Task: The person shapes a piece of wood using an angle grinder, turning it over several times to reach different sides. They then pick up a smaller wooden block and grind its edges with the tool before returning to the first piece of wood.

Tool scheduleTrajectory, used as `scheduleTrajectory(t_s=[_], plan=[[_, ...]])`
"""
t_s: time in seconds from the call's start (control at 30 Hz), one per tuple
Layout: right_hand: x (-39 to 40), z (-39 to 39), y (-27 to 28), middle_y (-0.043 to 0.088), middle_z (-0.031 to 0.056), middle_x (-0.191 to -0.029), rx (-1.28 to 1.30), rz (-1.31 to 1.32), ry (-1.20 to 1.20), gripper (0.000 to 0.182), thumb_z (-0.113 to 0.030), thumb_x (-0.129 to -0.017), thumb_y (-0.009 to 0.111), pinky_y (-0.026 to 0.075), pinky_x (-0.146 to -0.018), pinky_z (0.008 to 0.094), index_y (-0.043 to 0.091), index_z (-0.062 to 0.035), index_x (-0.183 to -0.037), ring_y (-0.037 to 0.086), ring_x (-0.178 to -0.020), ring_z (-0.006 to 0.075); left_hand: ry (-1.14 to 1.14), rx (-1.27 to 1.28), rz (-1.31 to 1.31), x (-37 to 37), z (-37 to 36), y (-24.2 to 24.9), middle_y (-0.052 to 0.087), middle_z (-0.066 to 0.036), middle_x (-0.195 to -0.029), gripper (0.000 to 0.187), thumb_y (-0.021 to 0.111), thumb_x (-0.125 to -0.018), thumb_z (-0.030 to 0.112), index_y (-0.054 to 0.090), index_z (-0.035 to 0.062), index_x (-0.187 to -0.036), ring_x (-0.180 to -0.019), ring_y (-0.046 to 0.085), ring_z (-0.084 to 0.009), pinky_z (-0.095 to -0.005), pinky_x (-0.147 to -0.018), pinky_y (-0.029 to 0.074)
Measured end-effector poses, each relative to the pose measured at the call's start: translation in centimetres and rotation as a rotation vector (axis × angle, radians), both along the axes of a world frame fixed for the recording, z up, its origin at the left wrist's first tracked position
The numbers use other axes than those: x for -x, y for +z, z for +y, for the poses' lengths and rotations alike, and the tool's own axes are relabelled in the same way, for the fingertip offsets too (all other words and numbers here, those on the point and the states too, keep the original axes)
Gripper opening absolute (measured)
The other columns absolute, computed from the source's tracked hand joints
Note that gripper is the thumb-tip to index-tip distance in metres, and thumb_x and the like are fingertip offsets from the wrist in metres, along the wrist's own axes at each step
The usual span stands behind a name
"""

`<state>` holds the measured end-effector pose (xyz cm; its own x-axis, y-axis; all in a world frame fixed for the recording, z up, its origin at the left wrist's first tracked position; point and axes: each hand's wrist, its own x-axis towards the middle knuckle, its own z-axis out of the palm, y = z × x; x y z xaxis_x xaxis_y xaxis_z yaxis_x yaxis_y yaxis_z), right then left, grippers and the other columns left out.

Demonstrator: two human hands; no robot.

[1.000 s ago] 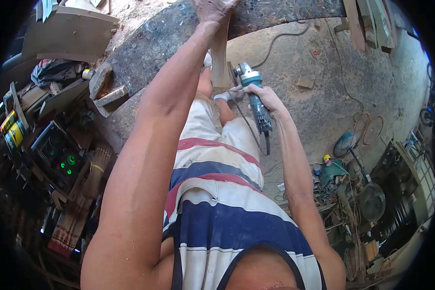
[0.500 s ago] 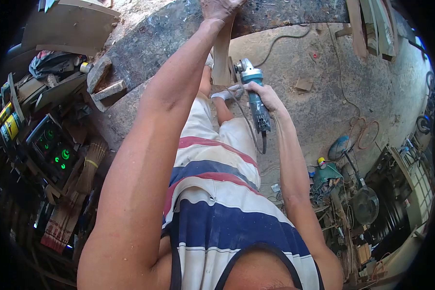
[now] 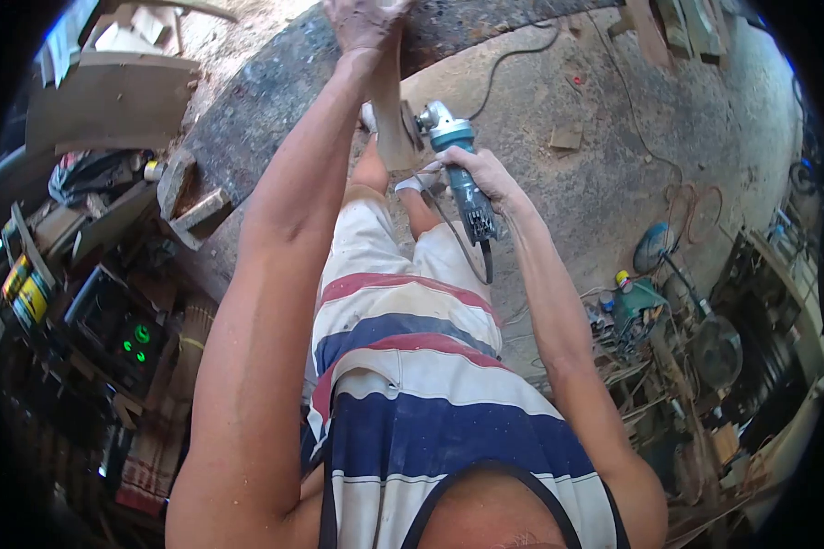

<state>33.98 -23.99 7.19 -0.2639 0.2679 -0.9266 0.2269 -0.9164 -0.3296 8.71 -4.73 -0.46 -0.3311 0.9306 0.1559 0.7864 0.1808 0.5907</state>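
Note:
My right hand (image 3: 485,176) is wrapped around the body of a teal and dark angle grinder (image 3: 455,137), its cord curving down below. The grinder's disc (image 3: 412,125) lies against, or very close to, the right edge of a long piece of wood (image 3: 389,123). At the top of the view, my left hand (image 3: 366,23) grips the upper part of that wood at the workbench (image 3: 279,87). The wood's lower end sticks out past the bench edge toward me. The fingertips of my left hand are partly cut off by the frame.
Wooden pieces (image 3: 673,32) stand at the upper right, and a curved board (image 3: 114,101) lies upper left. Wood blocks (image 3: 200,210) rest at the bench's corner. A cord (image 3: 632,119) crosses the dusty floor. Tools and clutter (image 3: 636,302) fill the right; a lit speaker-like box (image 3: 110,320) stands left.
The camera view has shifted, so hands, wood and grinder appear farther left. The grinder's disc now sits more along the wood's edge. Both hands keep their hold.

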Motion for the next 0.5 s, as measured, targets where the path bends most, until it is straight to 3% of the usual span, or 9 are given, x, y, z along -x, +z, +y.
scheduleTrajectory(t_s=[0.2,0.5], plan=[[-2.3,-2.5,-1.0,0.069,0.0024,-0.078,0.0,-0.073,0.143,0.044,-0.046,-0.088,0.083,0.054,-0.059,0.0295,0.079,-0.0041,-0.103,0.068,-0.063,0.0134,0.025,-0.02,0.054,-0.1,0.1,-0.3,0.062,-0.032,-0.149,0.103,0.084,-0.082,0.044,0.043,0.0011,-0.166,-0.138,0.057,-0.0526,-0.058,-0.121,0.045],[-2.2,-4.2,-1.3,0.07,0.0037,-0.074,-0.059,-0.045,0.088,0.042,-0.044,-0.087,0.086,0.053,-0.055,0.0306,0.076,-0.0045,-0.093,0.069,-0.061,0.0134,0.031,0.009,0.064,-0.2,-0.1,-0.7,0.061,-0.033,-0.149,0.101,0.082,-0.083,0.046,0.044,0.0004,-0.165,-0.135,0.059,-0.0528,-0.0583,-0.119,0.046]])
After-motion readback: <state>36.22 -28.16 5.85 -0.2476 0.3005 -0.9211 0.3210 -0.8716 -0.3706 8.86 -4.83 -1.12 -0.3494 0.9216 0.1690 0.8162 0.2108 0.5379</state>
